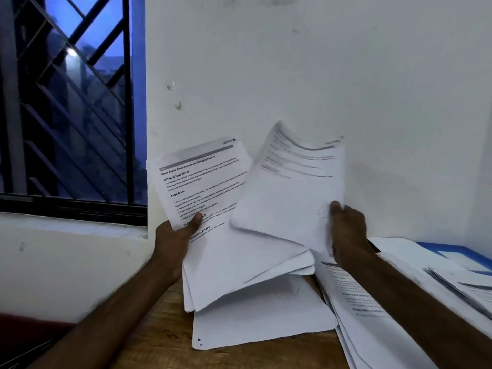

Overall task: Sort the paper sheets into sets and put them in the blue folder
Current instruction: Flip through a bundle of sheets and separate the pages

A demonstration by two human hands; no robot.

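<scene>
Table [165, 339], foreground: one sheet [261, 315] lying flat, with a pile [372, 315] just right of it. Above: left hand [175, 241], thumb curled over a printed stack [202, 182]; right hand [348, 230], fingers pinching a blurred sheaf [292, 187] by its corner. Far right, at the wall: blue folder [458, 255], partly covered by paper.

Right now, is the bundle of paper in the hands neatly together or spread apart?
Spread apart. The left hand pinches the printed sheet, the right hand holds other sheets tilted away, and their lower edges fan out.
</scene>
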